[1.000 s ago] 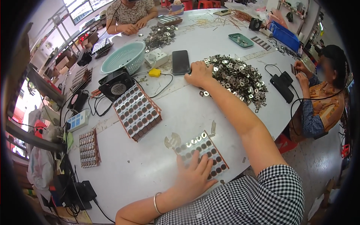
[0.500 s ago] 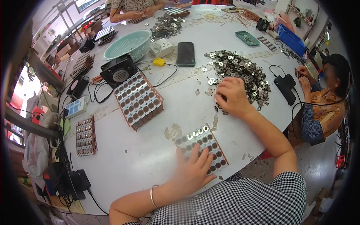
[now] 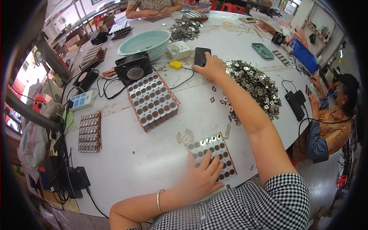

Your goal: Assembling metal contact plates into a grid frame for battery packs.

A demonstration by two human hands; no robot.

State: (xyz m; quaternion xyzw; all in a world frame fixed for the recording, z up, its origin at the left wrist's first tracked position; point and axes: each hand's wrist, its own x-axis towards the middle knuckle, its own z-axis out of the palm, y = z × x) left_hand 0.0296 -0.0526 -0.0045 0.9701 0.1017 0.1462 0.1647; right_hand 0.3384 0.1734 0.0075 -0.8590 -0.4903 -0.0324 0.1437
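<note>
My left hand (image 3: 205,176) lies flat with spread fingers on a grey panel (image 3: 229,156) that carries rows of dark round spots. Bright metal pieces (image 3: 211,139) sit along the panel's far row. Stretched far forward, my right hand (image 3: 212,67) is at a black phone (image 3: 202,56). Its thumb and fingers are apart over the phone's near right corner, and whether they grip it cannot be made out. A heap of small metal pieces (image 3: 255,86) spreads beside my right forearm.
A stack of similar panels (image 3: 153,100) stands left of centre, by a black fan (image 3: 134,69) and a green basket (image 3: 145,43). Another panel pile (image 3: 89,132) lies left. Cables, a yellow plug (image 3: 175,64) and a black device (image 3: 293,103) are about. Co-workers sit opposite and at right.
My right hand has left the metal heap and moved forward and left to the phone. The left hand stays on the panel. The whole view has shifted slightly.
</note>
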